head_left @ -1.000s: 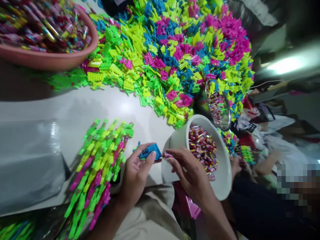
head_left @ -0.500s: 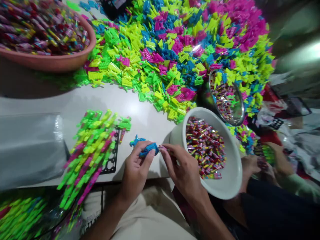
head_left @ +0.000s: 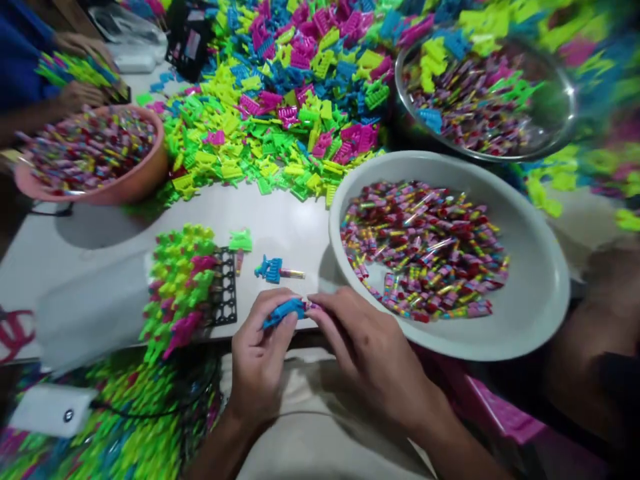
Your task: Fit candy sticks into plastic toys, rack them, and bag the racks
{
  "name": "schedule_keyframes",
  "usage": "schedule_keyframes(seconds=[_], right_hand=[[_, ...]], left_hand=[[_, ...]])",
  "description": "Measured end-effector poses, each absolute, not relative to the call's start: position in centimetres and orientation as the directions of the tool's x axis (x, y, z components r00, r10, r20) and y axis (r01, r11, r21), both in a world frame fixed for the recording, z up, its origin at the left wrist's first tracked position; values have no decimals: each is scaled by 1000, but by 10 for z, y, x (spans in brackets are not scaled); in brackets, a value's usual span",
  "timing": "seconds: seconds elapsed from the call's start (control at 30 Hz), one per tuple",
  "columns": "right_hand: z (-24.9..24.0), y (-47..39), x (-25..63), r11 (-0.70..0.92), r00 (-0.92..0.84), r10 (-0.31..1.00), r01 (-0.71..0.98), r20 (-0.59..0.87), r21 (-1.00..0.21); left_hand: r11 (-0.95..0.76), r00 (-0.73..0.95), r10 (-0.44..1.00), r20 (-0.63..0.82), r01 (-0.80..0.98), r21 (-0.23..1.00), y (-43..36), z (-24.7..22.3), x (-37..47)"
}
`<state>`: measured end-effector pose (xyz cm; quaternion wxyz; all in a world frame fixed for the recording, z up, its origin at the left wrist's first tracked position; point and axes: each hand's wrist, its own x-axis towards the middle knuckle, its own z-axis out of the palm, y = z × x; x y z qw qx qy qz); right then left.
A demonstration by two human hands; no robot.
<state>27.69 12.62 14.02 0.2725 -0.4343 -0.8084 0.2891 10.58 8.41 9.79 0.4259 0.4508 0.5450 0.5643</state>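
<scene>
My left hand point(head_left: 260, 363) is closed around a blue plastic toy piece point(head_left: 284, 312) just above the table's front edge. With thumb and fingertips, my right hand point(head_left: 373, 350) pinches a small printed tube point(head_left: 313, 305) against the piece's right end; my fingers partly cover it. Beyond my hands, another blue piece point(head_left: 273, 269) lies on the table with a tube point(head_left: 293, 273) sticking out to its right. A green piece point(head_left: 241, 240) with a tube lies farther left, beside a black perforated rack point(head_left: 226, 293). Stacked green, yellow and pink pieces point(head_left: 183, 280) stand left of the rack.
To the right are a pale tub point(head_left: 537, 333) of printed tubes and a metal bowl point(head_left: 570, 110). An orange basin point(head_left: 157, 163) stands far left, near another person's hands point(head_left: 83, 93). A heap of colored pieces point(head_left: 280, 107) fills the back. A white device point(head_left: 53, 410) lies lower left.
The view has shifted, so the pale tub looks larger and the other person's hands appear at upper left. The second blue piece and its tube now show clear of my left hand. My grips look alike.
</scene>
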Motion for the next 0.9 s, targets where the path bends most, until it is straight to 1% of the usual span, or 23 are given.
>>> schedule_keyframes(seconds=[0.07,0.1,0.2,0.27,0.33,0.4,0.47,0.53,0.57,0.63,0.7,0.8,0.9], right_hand=[[145,124,286,399,-492,859,464,144,-791],[147,124,291,371,-501,856,422,129,-827],[147,125,303,293,-567,820,296,80,-909],[145,124,309,255,-589,805,241,68,-936],[142,120,311,258,-563,821,221,93,-941],[139,112,312,301,-507,850,248,141,-921],[135,103,309,386,-454,866,343,208,-856],[129,93,304,473,-402,869,496,290,-728],[126,89,302,501,-383,863,569,329,-652],[120,83,298,527,-356,847,656,394,-541],[115,81,297,523,-318,843,671,434,-526],[111,79,302,504,-254,851,644,460,-576],[112,80,307,514,-259,845,637,468,-575]], left_hand=[[-84,-168,981,94,64,994,76,100,102],[-102,-138,984,110,62,993,73,100,100],[-123,-32,992,123,-8,992,65,102,97],[-96,8,995,96,-31,995,61,104,97],[-37,-22,999,36,-32,999,57,108,99],[38,-90,995,-41,-40,998,55,110,104],[83,-153,984,-86,-29,996,54,112,111],[77,-196,978,-70,27,997,54,113,118],[55,-209,977,-40,68,996,55,113,122],[0,-209,977,33,155,988,57,114,127],[-22,-214,974,70,219,976,59,113,131],[-6,-240,968,73,268,963,64,113,136],[-48,-198,973,119,331,942,68,115,141]])
